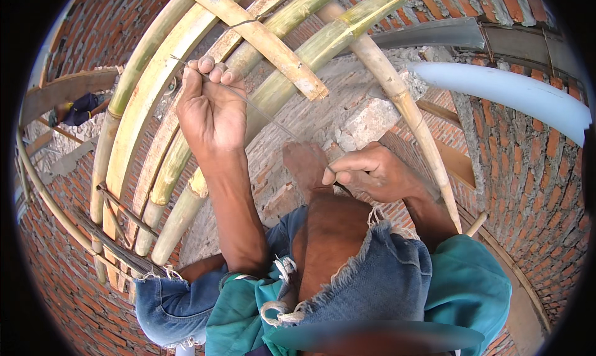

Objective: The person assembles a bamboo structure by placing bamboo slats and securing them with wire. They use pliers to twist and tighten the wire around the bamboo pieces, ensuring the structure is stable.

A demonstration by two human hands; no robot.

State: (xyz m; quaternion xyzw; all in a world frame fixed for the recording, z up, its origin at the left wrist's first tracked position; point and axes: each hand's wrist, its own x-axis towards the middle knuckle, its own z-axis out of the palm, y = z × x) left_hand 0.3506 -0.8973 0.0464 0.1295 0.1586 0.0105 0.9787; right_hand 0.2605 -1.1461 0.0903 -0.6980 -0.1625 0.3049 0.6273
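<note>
A thin grey wire [271, 118] stretches taut between my hands, slanting down from upper left to lower right. My left hand [214, 110], raised with its palm toward me, pinches it between thumb and curled fingers. A short end pokes out past the fingertips. Lower and to the right, my right hand [379, 173] grips the other part of the wire between thumb and forefinger, beside my bare foot [306, 166]. A short bamboo slat [273, 42] crosses the bamboo poles [313, 54] just above my left hand, with a dark tie around it.
My knees in torn jeans [391, 263] are bent below the hands. A bundle of wires [118, 247] and a metal bar [128, 209] lie across the poles at left. A pale blue pipe [503, 86] runs at right, near a brick wall [528, 169] and a concrete chunk [367, 123].
</note>
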